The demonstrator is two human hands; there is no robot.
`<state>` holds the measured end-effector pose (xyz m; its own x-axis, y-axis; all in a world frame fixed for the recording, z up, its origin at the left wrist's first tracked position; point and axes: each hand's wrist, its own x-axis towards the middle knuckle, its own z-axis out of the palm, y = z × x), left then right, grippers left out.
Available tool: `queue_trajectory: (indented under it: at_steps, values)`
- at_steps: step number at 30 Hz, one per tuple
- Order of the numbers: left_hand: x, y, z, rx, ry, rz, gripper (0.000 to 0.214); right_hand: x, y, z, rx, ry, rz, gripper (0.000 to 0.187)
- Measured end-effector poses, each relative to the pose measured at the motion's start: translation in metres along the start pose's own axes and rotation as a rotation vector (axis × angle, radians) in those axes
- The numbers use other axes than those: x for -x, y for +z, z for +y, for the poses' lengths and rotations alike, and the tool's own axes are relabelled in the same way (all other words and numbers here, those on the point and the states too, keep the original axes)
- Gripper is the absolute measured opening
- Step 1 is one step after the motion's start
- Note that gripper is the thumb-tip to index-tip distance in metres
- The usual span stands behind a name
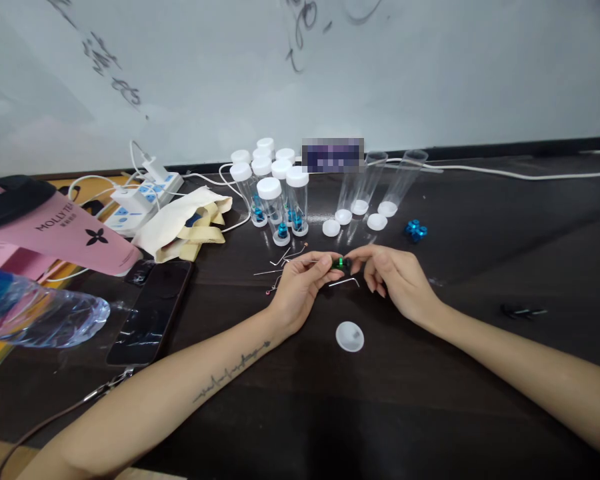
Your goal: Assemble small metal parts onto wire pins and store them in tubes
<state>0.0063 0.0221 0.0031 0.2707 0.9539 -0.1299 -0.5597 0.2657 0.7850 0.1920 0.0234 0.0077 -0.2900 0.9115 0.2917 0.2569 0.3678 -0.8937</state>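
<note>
My left hand (300,287) pinches a small green and black piece (341,263) between thumb and fingertips. From the other side my right hand (395,277) has its fingertips at the black end of that piece, its other fingers loosely curled. An L-shaped hex key (345,283) lies on the table just below the fingers. Beside my left hand are several thin metal pins and keys (281,256), partly covered by it. A round white translucent cap (350,337) lies nearer to me. Blue metallic parts (415,231) sit together beyond my right hand.
Capped clear tubes (270,210) with blue parts stand at the back; open tubes (404,180) and white caps (331,229) are right of them. At left are a pink cup (75,230), bottle (45,313), phone (153,313), cloth bag (180,223) and power strip (140,203). A black part (523,311) lies right.
</note>
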Motion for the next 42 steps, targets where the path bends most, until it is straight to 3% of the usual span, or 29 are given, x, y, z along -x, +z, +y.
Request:
queue_trajectory:
  at_steps: [42]
  values:
    - [0.0006,0.0002,0.0012,0.007,-0.005,0.002,0.009,-0.0001,0.0010,-0.0028,0.029,-0.005,0.017,0.047]
